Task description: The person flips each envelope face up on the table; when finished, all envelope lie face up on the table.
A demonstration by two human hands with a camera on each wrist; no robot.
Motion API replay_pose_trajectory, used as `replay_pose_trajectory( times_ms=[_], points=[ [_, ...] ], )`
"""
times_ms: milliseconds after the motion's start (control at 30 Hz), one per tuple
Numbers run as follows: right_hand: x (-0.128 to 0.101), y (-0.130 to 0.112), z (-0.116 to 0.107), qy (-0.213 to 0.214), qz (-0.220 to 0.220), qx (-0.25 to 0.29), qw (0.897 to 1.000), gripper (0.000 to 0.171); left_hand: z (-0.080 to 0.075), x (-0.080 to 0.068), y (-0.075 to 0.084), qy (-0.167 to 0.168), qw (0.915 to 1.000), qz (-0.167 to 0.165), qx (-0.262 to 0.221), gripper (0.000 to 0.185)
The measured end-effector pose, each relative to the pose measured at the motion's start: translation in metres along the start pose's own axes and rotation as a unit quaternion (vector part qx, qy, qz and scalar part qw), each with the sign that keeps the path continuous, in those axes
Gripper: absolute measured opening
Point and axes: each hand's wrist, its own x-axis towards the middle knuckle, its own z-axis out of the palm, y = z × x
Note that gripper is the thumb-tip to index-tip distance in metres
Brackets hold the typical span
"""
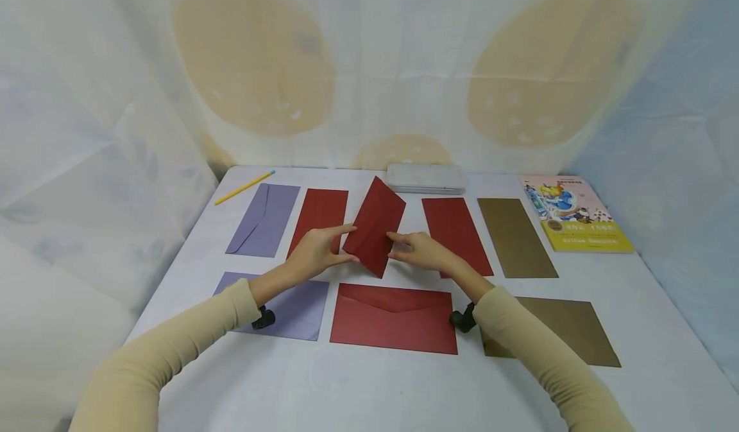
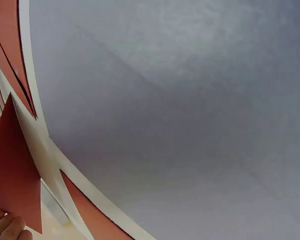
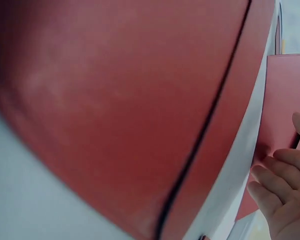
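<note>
A red envelope (image 1: 376,226) is held up and tilted between both hands above the middle of the table. My left hand (image 1: 314,250) pinches its left side, thumb low and index finger higher up. My right hand (image 1: 424,251) pinches the right edge between thumb and fingers. In the right wrist view the right hand (image 3: 285,192) has its fingers at the side of the held envelope (image 3: 285,95). Below the hands lies another red envelope (image 1: 394,326), its flap side up. Red envelopes (image 1: 323,210) (image 1: 456,230) flank the held one.
Lilac envelopes (image 1: 268,220) (image 1: 294,313) lie at left, gold-brown ones (image 1: 516,236) (image 1: 568,326) at right. A yellow pencil (image 1: 245,188) lies back left. At the back are a pale flat case (image 1: 426,178) and, to the right, a picture book (image 1: 577,214). Cloth curtains surround the table.
</note>
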Motion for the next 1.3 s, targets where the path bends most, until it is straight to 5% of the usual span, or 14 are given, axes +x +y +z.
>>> replay_pose_trajectory(
  times_ms=[700, 1300],
  points=[
    [-0.004, 0.008, -0.004, -0.002, 0.002, -0.059, 0.998, 0.057, 0.012, -0.006, -0.008, -0.134, 0.9909, -0.003, 0.009, 0.056],
    [0.003, 0.008, -0.007, -0.01, 0.019, -0.08, 0.997, 0.06, 0.023, 0.006, -0.002, -0.188, 0.9776, -0.045, 0.084, 0.052]
  ],
)
